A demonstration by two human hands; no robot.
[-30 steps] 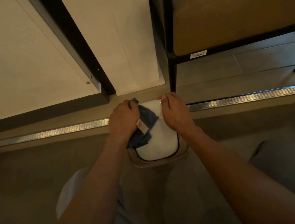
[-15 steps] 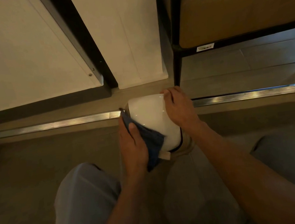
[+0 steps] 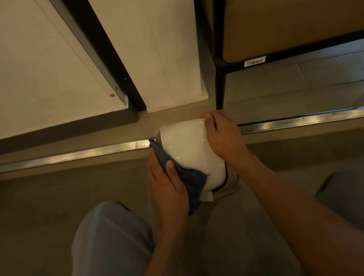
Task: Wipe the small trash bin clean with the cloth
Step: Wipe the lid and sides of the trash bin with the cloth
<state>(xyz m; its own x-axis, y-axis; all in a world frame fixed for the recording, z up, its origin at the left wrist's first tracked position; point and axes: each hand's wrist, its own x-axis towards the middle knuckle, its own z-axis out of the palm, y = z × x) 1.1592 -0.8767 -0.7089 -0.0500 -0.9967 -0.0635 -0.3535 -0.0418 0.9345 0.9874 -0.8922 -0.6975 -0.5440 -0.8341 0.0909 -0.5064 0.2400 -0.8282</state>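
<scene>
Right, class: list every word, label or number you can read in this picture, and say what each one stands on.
None can be read.
White sticker on the black furniture frame: barcode-like print, too small and blurred.
Pale tag on the blue cloth under the left hand: no print legible.
White bin: no text visible.
</scene>
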